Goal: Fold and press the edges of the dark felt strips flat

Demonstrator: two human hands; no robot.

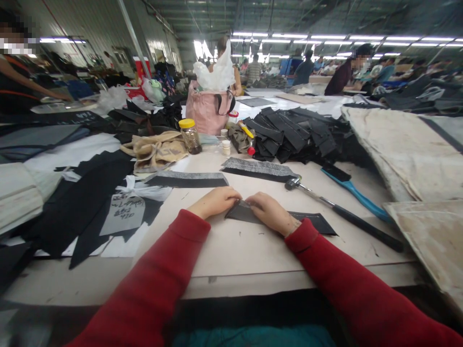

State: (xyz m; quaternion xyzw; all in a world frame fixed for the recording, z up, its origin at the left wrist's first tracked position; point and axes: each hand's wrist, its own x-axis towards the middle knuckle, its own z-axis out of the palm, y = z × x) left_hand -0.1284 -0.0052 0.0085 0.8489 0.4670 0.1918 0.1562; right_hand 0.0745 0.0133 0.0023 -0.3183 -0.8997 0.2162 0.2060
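Note:
A dark fabric strip lies on the pale board in front of me, slanting down to the right. My left hand has its fingertips pinched together at the strip's far left corner. Close beside it, my right hand rests across the strip, its bent fingers pressed on the same left end. Part of the strip is covered by the right hand. Beyond my hands lie two more strips, each with a grey band along a black one: the left strip and the right strip.
To the right are a black-handled hammer and a blue-handled brush. Black pieces are heaped behind. A yellow-lidded jar stands near a pink bag. Black cut pieces with a handwritten tag lie left.

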